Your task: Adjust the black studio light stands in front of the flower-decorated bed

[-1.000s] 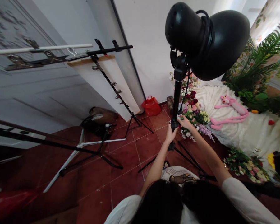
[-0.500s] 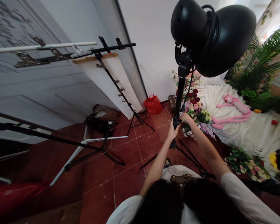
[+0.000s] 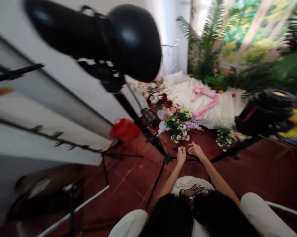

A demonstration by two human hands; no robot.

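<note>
My left hand [image 3: 181, 155] is in front of my body, its fingers curled in and nothing visible in them. Close beside it, my right hand [image 3: 195, 150] has its fingers apart and holds nothing. Both hands are off the black light stand [image 3: 131, 110], which stands tilted in view just to their left. On top of the stand sits a large black studio lamp [image 3: 135, 42], blurred by motion. The stand's tripod legs [image 3: 157, 181] spread on the floor near my hands.
A red plastic bag [image 3: 125, 129] lies by the wall. Artificial flowers [image 3: 178, 121] and a pink plush toy [image 3: 207, 95] on a white blanket [image 3: 180, 87] are ahead. Another black device [image 3: 264, 112] on a stand is at right. A backdrop stand [image 3: 105, 171] is at left.
Both hands have let go of the lamp stand and come away from its pole. My view has swung right, so the lamp and stand now appear farther left.
</note>
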